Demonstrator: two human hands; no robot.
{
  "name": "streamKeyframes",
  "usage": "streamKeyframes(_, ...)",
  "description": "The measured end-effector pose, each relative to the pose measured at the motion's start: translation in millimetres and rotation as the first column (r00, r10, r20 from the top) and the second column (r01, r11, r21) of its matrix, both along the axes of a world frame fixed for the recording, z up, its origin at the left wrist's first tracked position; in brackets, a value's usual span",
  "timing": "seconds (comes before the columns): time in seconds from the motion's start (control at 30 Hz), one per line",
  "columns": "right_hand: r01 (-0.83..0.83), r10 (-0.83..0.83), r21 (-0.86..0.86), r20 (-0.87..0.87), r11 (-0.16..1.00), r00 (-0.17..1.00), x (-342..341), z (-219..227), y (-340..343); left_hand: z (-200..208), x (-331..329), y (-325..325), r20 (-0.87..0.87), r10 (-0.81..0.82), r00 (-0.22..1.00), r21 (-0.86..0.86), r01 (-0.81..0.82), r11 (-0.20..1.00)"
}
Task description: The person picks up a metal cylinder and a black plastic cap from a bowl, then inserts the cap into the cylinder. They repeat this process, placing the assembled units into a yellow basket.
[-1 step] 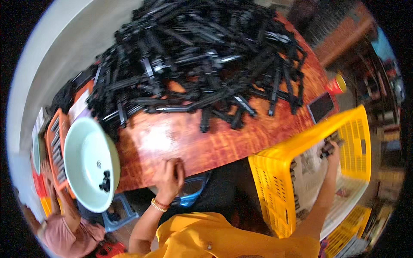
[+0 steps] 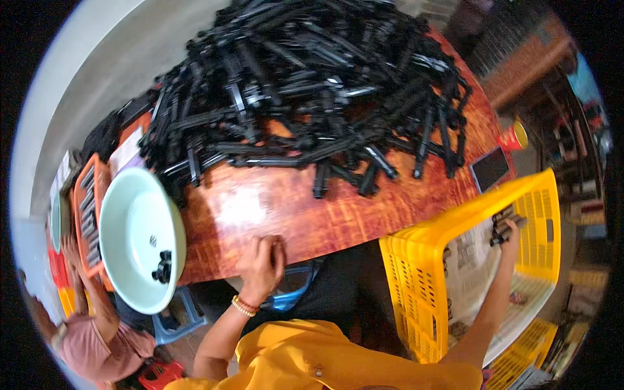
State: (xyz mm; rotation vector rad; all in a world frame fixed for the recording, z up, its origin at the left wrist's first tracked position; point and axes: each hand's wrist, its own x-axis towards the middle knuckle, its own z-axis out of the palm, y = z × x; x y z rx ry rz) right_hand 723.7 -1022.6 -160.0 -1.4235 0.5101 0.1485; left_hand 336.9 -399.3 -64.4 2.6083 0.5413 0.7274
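A: Where are the small dark pieces (image 2: 499, 227) relative to the right hand (image 2: 513, 235)?

B: Right at its fingertips, just to the left of them, inside the yellow crate (image 2: 426, 244) and above its paper lining (image 2: 468, 266). Fingers drawn in close together, in contact with the pieces; gripped or merely touched, I cannot tell (the patch is blurred).

A: And the left hand (image 2: 261, 263)?

B: Well apart from those pieces, at the near edge of the reddish wooden table (image 2: 286, 211). Fingers curled in, opening narrow; contents, if any, cannot tell. The big heap of black parts (image 2: 305, 84) lies beyond it, the pale green basin (image 2: 133, 250) to its left.

A: Arm pose?

B: Right forearm extended, slanting up and rightward across the crate's opening. Left forearm rises from the lower edge, leaning slightly right, with beaded bracelets (image 2: 242, 308) at the wrist.
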Motion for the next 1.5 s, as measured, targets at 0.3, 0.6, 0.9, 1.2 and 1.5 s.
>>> streamKeyframes(0.3, -0.322, 0.384, -0.22, 0.367, 0.921, 0.847, -98.9, 264.1, 268.2, 3.4, -13.7, 0.4, 0.01, 0.021, 1.0, -0.002, -0.021, 1.0)
streamKeyframes(0.6, -0.941, 0.973, -0.246, 0.039, 0.232, 0.229, -254.4, 199.2, 578.3, -9.2, -39.3, 18.4, 0.287, 0.094, 0.953, -0.531, 0.077, 0.844)
streamKeyframes(0.9, -0.764, 0.976, -0.631, -0.055, 0.13, 0.212, -294.1, 133.4, 672.0, 11.6, -87.0, 52.3, 0.099, 0.062, 0.993, -0.37, -0.021, 0.929)
streamKeyframes(1.2, -0.563, 0.989, -0.822, -0.004, 0.081, 0.148, -293.8, 123.8, 656.7, -1.2, -64.4, 54.6, 0.057, 0.051, 0.997, -0.306, -0.031, 0.952)
streamKeyframes(1.5, -0.741, 0.964, -0.618, 0.165, 0.264, 0.207, -284.2, 115.0, 612.5, 6.6, -64.3, 51.1, 0.005, 0.084, 0.996, -0.237, -0.08, 0.968)
